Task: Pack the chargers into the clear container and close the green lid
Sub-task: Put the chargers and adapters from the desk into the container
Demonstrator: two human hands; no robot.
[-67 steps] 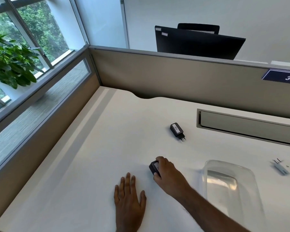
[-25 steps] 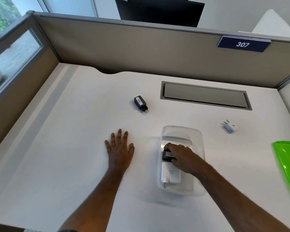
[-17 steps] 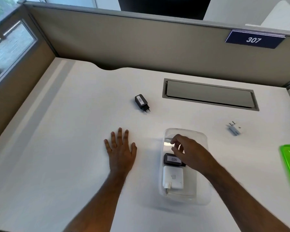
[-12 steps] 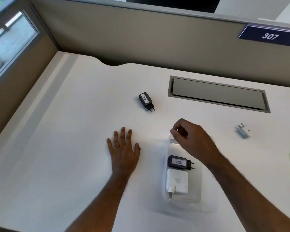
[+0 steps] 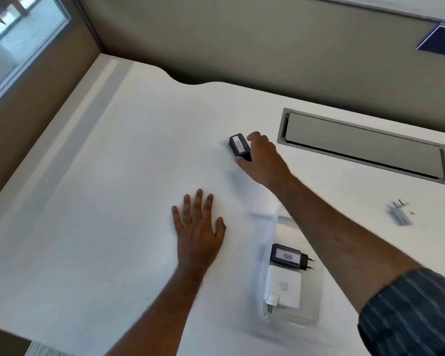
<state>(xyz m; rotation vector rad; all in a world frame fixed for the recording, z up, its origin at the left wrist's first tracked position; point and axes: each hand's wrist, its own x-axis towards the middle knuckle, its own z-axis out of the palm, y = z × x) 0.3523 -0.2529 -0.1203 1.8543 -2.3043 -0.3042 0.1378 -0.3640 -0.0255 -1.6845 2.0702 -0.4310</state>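
The right hand (image 5: 263, 160) closes around the black charger (image 5: 239, 146) on the white surface (image 5: 113, 201); the left hand (image 5: 198, 227) lies flat, fingers spread, beside the clear container (image 5: 316, 314).

Office cubicle: partition wall (image 5: 242, 39), desk (image 5: 113, 201) w/ cable hatch (image 5: 362, 147).

The picture is bright. Daylight comes in from the window (image 5: 23, 44), far off to the left of the left hand (image 5: 198, 232). The white desk (image 5: 100, 201) is so bright that it looks washed out, and a pale band runs along it left of that hand. Soft, faint shadows lie under both hands. The clear box (image 5: 316, 314) near the right arm is smeared and hard to see. The small plug (image 5: 400, 214) to the right is blurry. The desk edges bend near the corners.
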